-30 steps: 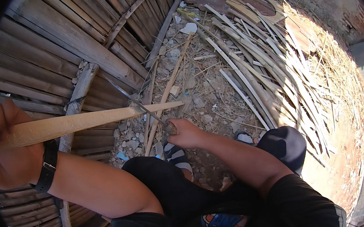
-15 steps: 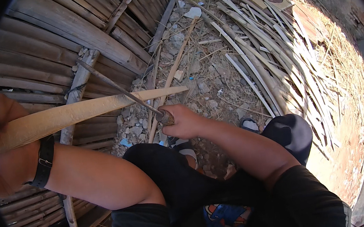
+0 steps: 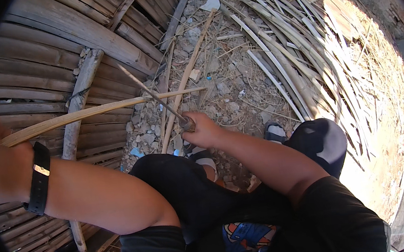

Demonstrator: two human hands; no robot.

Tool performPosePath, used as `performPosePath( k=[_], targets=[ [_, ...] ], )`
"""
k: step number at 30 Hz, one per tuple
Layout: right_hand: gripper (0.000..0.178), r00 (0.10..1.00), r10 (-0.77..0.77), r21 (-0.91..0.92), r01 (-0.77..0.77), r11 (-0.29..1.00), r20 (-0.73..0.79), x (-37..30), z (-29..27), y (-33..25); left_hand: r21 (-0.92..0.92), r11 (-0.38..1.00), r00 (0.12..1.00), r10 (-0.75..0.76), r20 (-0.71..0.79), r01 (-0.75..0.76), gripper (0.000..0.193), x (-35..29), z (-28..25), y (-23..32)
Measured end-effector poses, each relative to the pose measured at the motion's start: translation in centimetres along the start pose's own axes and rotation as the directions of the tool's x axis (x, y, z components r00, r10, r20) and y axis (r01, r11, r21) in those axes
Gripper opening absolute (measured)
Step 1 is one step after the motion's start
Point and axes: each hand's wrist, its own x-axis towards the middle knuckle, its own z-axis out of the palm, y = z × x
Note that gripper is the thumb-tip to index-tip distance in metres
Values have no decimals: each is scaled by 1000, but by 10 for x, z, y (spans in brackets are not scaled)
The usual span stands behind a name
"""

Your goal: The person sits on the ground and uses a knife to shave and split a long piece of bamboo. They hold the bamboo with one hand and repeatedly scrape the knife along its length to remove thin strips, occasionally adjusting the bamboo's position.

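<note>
My left hand (image 3: 4, 163), at the far left with a black strap on its wrist, is closed around one end of a long pale bamboo strip (image 3: 81, 114). The strip stretches rightward over the rubble and tapers to a thin tip. My right hand (image 3: 205, 129) grips the handle of a knife (image 3: 159, 99) whose long, narrow, dark blade points up and to the left. Near the strip's tapered part, the blade crosses it; whether the two touch, I cannot tell. The strip is seen nearly edge-on, and my left fingers are partly hidden.
A wall of bamboo slats (image 3: 21, 67) with a wooden post (image 3: 79, 97) stands close on the left. Several split bamboo strips (image 3: 299, 60) lie piled at the right. Rubble and straw (image 3: 228, 90) cover the ground around my sandalled feet, below my bent knees.
The bamboo strip has turned from showing its broad face to showing its narrow edge. My left hand has turned with it. The knife blade has shifted slightly to the right and stands steeper.
</note>
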Motion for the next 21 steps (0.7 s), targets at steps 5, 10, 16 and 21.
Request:
performPosePath(
  k=[5, 10, 16, 21],
  targets=[
    [41, 877, 470, 82, -478, 875, 98, -5, -1, 12, 290, 954, 946, 29, -322, 70, 41, 17, -45, -36],
    [45, 988, 92, -74, -83, 994, 125, 4, 1, -37, 93, 996, 980, 9, -198, 9, 44, 30, -85, -59],
    [46, 881, 471, -100, -466, 879, 36, -4, -28, 41, 271, 963, 994, 24, -110, 6, 35, 39, -63, -50],
    [45, 857, 495, 21, -502, 864, 143, 2, -22, -19, 347, 937, 999, 48, -9, -42, 29, 46, -94, -73]
  ],
)
